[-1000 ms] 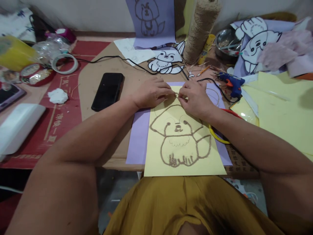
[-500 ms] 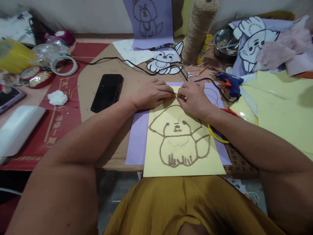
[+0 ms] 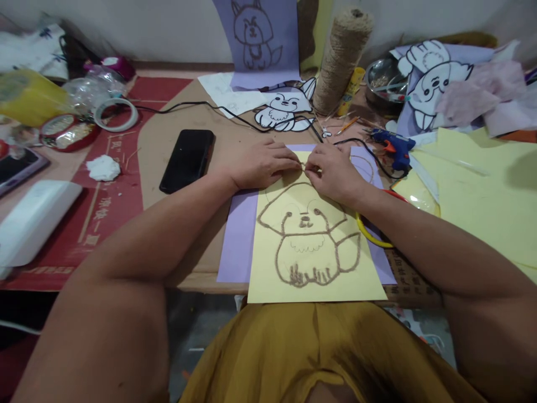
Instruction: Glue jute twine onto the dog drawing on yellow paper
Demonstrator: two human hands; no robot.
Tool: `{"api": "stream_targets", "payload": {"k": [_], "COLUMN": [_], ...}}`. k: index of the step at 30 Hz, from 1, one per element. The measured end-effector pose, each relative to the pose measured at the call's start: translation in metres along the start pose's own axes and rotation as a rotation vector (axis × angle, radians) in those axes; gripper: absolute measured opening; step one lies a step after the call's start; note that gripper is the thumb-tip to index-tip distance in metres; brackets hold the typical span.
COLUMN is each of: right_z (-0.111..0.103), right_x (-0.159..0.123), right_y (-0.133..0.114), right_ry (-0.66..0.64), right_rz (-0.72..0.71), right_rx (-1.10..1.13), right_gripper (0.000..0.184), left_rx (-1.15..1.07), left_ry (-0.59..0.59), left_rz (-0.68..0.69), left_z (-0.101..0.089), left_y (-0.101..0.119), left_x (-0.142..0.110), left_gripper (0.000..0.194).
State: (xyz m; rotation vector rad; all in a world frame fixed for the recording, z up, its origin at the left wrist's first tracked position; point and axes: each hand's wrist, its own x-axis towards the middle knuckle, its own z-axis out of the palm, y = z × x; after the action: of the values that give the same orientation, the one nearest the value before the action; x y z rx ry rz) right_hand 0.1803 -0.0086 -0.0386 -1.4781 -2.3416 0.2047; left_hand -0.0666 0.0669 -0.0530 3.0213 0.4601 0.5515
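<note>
A yellow sheet [image 3: 314, 280] with an animal outlined in brown twine [image 3: 308, 246] lies on a purple sheet [image 3: 237, 240] at the table's near edge. My left hand [image 3: 262, 164] and my right hand [image 3: 333, 170] meet at the top of the yellow sheet. Both pinch a thin strand of twine [image 3: 303, 167] between their fingertips, right above the animal's head. The fingers of both hands are pressed together on the strand.
A black phone [image 3: 187, 159] lies left of my hands. A blue glue gun [image 3: 392, 145] and its black cord sit at the right, a twine spool [image 3: 342, 61] behind. Tape roll [image 3: 116, 113], paper cut-outs [image 3: 283, 109], yellow sheets [image 3: 482, 190] and clutter surround.
Both hands stay pinched on the twine at the same spot on the sheet; only the camera view has shifted slightly.
</note>
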Motion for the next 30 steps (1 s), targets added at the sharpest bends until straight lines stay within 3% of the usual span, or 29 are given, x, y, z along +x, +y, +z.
{"api": "stream_targets", "payload": {"k": [8,16,23,30], "right_z": [0.001,0.001,0.001,0.0], "right_x": [-0.001,0.0,0.0,0.001], "right_y": [0.002,0.002,0.001,0.0], "right_ry": [0.007,-0.01,-0.028,-0.028], "right_rz": [-0.076,-0.077,-0.062,-0.038], "right_rx": [-0.04,-0.057,-0.065,-0.032], "right_gripper": [0.017,0.019,0.018,0.016], "left_rx": [-0.032,-0.206,-0.121,-0.183], "left_ry": [-0.003,0.167,0.096,0.207], "left_rz": [-0.05,-0.124,-0.068,-0.354], "left_z": [0.0,0.012,0.01,0.01], "left_y": [0.004,-0.011,-0.004,-0.003], "left_x": [0.002,-0.001,0.002,-0.004], "left_gripper": [0.036,0.04,0.037,0.039]}}
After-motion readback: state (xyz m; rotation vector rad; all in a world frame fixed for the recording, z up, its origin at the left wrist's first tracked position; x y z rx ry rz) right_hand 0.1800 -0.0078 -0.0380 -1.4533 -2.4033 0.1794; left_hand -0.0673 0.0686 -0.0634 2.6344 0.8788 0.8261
